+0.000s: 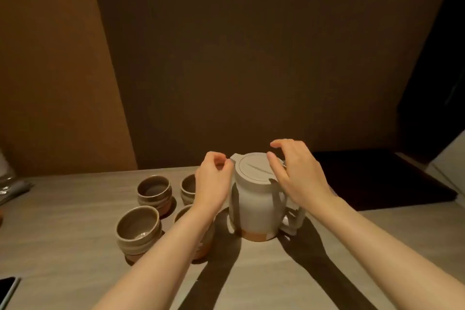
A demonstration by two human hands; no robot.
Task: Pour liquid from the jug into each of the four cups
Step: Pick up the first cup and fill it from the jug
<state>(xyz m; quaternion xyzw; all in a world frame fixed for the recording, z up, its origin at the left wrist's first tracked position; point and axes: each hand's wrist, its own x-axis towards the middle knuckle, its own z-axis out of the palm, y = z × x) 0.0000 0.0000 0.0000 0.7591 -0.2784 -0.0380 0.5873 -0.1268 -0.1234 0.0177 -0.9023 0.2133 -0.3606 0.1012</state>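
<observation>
The jug (256, 206) stands upright on the bench (75, 221), spout pointed far-left, handle near-right, right of four cups (138, 231). The left hand (214, 178), fingers curled, is held beside the lid (256, 167); the right hand (294, 171) hangs spread above it, gripping nothing.

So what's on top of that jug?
A flat round lid covers the jug, with both hands at its edges, left hand and right hand. Any liquid inside is hidden.
</observation>
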